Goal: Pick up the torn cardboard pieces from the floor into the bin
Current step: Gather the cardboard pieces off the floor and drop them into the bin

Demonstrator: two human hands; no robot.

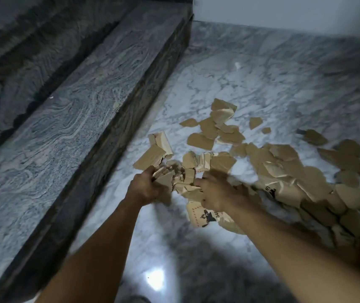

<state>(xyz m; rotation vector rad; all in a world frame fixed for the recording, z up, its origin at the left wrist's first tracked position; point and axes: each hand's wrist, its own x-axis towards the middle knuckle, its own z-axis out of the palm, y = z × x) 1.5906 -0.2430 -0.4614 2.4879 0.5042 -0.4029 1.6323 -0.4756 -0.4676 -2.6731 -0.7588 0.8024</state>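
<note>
Marble floor (pixel 262 79) strewn with cardboard pieces (pixel 200 141) beside a dark stone step (pixel 82 101)

Matt brown torn cardboard pieces (pixel 284 167) w/ rough edges on glossy white-veined marble floor (pixel 251 79); grey stone step (pixel 76 106).

Cardboard pieces (pixel 284 167): plain tan-brown, paler cream at the torn edges. One printed piece (pixel 205 215), right of the step: black print, red dashed line. Floor (pixel 251 79), right of the step: white marble, grey veining. Step (pixel 76 106): dark grey stone, lighter wavy swirls, near-black edge. Wall (pixel 284 9), beyond the step: plain pale grey.
</note>
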